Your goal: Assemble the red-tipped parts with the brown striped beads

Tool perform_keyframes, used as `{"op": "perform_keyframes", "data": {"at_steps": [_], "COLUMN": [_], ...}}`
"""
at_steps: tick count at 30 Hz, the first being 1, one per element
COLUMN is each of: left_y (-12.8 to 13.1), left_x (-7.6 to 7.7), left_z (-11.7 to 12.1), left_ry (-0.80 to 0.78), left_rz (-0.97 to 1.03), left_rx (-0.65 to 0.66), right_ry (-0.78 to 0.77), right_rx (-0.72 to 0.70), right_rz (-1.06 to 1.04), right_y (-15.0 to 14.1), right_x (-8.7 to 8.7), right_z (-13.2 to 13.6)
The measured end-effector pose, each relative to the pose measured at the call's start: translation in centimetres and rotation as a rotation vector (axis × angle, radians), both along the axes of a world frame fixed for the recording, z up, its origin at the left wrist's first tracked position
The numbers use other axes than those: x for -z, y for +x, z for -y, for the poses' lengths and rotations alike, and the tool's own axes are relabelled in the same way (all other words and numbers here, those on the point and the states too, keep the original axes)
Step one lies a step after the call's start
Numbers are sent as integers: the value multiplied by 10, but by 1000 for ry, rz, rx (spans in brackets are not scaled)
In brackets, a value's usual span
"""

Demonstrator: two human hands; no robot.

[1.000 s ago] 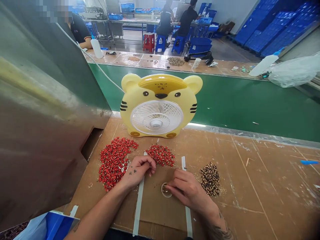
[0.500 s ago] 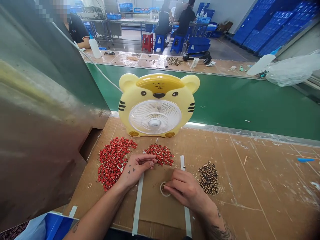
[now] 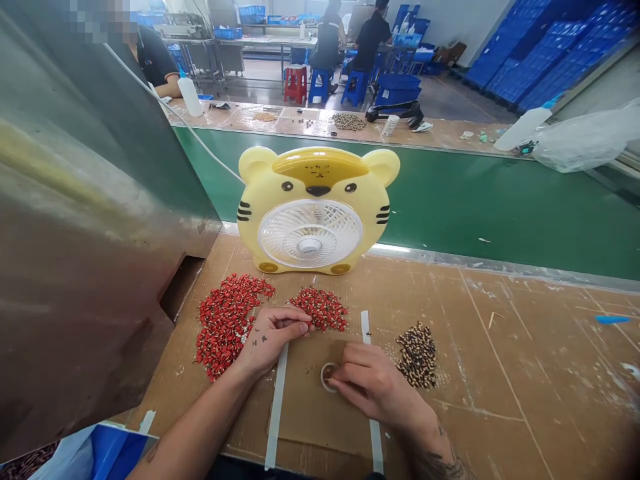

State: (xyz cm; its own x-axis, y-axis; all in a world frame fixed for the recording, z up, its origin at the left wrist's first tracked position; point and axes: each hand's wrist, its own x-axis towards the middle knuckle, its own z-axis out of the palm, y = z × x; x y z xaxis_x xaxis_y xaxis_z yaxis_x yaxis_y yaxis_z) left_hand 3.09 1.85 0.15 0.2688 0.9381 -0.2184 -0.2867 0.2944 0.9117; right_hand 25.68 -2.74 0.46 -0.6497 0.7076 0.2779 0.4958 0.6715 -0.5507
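On the brown counter (image 3: 500, 373), between two pale tape strips (image 3: 275, 417) running away from the person, lies a cardboard sheet (image 3: 315, 423) with a small whitish ring (image 3: 322, 379) on its right half. The right hand (image 3: 375, 383) reaches over the ring's right edge, its fingers curled and bunched with the tips near one another; whether they grip anything is too small to tell. The left hand (image 3: 273, 339) rests by the left strip, thumb and index finger nearly meeting at the near edge of the smaller red pile (image 3: 321, 310); it cannot be told whether a red piece is pinched there. A larger red pile (image 3: 227, 327) spreads left of that hand, and a heap of black-and-tan pieces (image 3: 418, 357) sits just right of the other. Behind the piles stands a yellow animal-faced fan (image 3: 310, 245), upright before a green partition (image 3: 465, 193).
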Motion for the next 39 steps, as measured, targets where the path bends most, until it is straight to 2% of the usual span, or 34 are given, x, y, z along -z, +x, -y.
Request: {"op": "perform_keyframes", "data": {"at_steps": [4,7,11,16,18,23,26,39], "left_y": [2,3,6,9,9,11,13,15], "left_x": [-1,-1,-1,2,4,0,-3,-2], "left_z": [0,0,-1,0,2,6,7,10], "left_ry": [-1,-57,-118,-173,-185,-157,-137,-145], "left_rz": [54,52,84,82,52,-73,-118,-81], "left_rx": [-37,-27,-28,-30,14,110,142,207], "right_ry": [18,9,22,-79,-117,-143,-145,-111], "right_rx": [27,-11,26,-35,21,313,416,438], "right_rz": [-19,-18,-51,-144,-258,-601,-672,-565], "right_y": [0,-1,-1,3,7,9,4,-2], "right_x": [-1,-2,-2,-5,-7,-3,2,0], "right_z": [-1,-1,-2,-3,-4,-2,-1,-2]}}
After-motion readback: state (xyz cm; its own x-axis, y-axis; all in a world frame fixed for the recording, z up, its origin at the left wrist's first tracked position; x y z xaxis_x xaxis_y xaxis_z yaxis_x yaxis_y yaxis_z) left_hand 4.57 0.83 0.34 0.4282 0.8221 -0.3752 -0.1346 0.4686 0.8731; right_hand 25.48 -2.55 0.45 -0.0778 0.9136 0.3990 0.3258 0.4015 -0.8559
